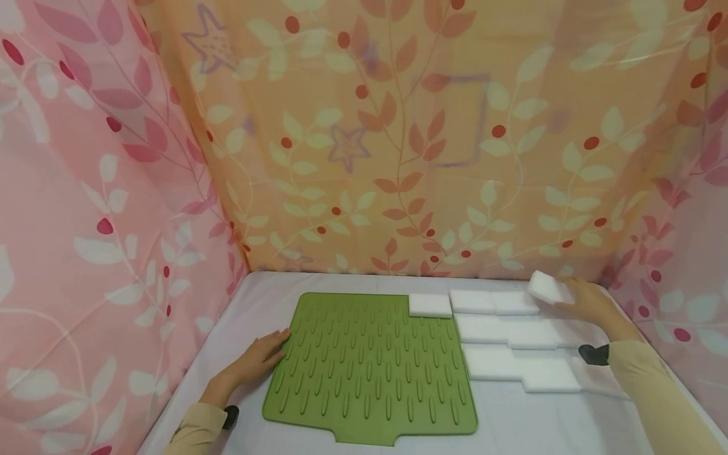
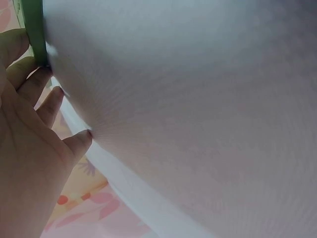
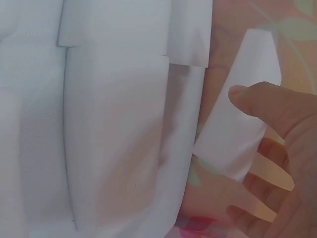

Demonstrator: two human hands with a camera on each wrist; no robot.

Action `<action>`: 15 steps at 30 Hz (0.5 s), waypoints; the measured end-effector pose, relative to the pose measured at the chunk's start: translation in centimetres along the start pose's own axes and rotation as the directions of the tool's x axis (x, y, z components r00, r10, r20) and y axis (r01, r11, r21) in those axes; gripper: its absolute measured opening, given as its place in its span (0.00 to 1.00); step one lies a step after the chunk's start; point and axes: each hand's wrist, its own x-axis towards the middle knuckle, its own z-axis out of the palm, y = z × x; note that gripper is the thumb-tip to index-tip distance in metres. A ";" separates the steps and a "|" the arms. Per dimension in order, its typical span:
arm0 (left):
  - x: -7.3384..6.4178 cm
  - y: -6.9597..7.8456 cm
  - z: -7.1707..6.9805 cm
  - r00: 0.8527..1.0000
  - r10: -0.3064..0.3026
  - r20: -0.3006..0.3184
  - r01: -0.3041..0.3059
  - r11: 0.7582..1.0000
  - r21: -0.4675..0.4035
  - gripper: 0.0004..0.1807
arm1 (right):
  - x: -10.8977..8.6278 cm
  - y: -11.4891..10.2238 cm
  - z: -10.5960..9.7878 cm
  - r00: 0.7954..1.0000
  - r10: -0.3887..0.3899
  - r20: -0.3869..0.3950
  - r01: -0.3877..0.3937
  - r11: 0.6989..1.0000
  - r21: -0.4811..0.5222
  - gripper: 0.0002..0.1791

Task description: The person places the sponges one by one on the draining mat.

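My right hand (image 1: 588, 306) pinches a white sponge (image 1: 548, 288) at the far right of the table, raised over the back row of white sponges. In the right wrist view the thumb presses one face of the sponge (image 3: 242, 114) and the fingers lie behind it. A green mat (image 1: 370, 360) with raised oval ridges lies in front of me. One white sponge (image 1: 430, 305) lies flat at its back right corner. My left hand (image 1: 258, 359) rests at the mat's left edge, fingers extended, fingertips touching it; the left wrist view shows the green edge (image 2: 34, 29) beside the fingertips.
Right of the mat, several white sponges (image 1: 491, 361) lie flat in three rows on the white-covered table (image 1: 432, 444); my right forearm partly covers the row ends. Floral cloth walls (image 1: 398, 208) enclose the back and both sides. A short tab (image 1: 364, 436) sticks out from the mat's front edge.
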 end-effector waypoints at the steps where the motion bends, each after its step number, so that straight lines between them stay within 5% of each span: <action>1: 0.0 0.0 0.0 1.000 -0.001 0.001 0.001 1.000 0.001 0.28 | 0.0 -0.1 0.0 1.000 -0.002 0.000 0.002 1.000 0.010 0.40; 8: 0.0 0.0 0.0 1.000 0.006 0.000 -0.006 1.000 0.005 0.28 | -0.1 -0.7 0.4 0.998 0.022 0.052 -0.022 1.000 -0.001 0.42; 15: -0.1 -0.1 0.2 0.999 0.026 -0.030 -0.026 1.000 0.018 0.27 | 0.1 -2.0 0.6 1.000 -0.020 0.006 0.020 1.000 -0.004 0.39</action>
